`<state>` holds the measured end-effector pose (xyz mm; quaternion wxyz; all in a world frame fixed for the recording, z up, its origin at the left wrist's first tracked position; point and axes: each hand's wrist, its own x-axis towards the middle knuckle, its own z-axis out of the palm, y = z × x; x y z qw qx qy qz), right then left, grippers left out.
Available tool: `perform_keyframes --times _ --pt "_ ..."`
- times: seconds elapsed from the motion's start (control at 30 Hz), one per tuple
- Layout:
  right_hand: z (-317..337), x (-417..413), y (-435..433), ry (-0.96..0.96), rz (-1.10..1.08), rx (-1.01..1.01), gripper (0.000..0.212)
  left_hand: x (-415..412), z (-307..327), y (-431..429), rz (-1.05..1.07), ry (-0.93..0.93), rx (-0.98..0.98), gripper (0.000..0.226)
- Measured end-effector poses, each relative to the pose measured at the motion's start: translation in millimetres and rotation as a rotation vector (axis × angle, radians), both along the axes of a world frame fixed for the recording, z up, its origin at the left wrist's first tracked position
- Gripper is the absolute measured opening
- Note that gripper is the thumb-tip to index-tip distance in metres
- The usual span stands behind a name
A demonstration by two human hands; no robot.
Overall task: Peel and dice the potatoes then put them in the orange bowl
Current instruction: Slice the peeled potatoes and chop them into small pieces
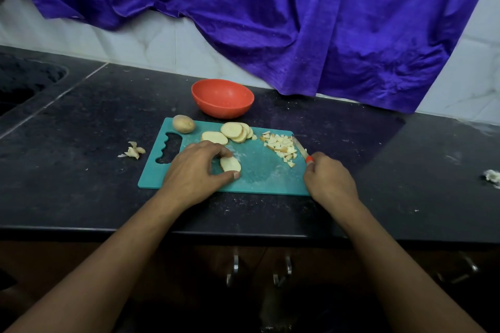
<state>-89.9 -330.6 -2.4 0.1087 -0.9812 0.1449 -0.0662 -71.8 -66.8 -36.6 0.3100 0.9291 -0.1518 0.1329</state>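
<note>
A teal cutting board (259, 176) lies on the black counter. My left hand (194, 170) pinches a potato slice (230, 164) lying flat on the board's middle. In my right hand (328, 180) is a knife (301, 147) with an orange handle, its blade lying by a pile of diced potato (281, 146) at the board's right. Several more slices (234, 132) lie at the board's far side, and a whole potato (183, 124) sits at its far left corner. The orange bowl (222, 98) stands behind the board and looks empty.
A clump of potato peel (134, 151) lies on the counter (81, 121) left of the board. A sink (24, 81) is sunk in at the far left. A purple cloth (297, 21) hangs over the tiled wall. A white scrap (492, 176) lies at the far right.
</note>
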Motion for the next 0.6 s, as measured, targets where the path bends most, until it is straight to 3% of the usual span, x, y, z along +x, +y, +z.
perform_keyframes --times 0.6 --pt "12 -5 1 -0.005 -0.054 -0.011 0.026 0 0 1 -0.008 0.001 -0.019 0.047"
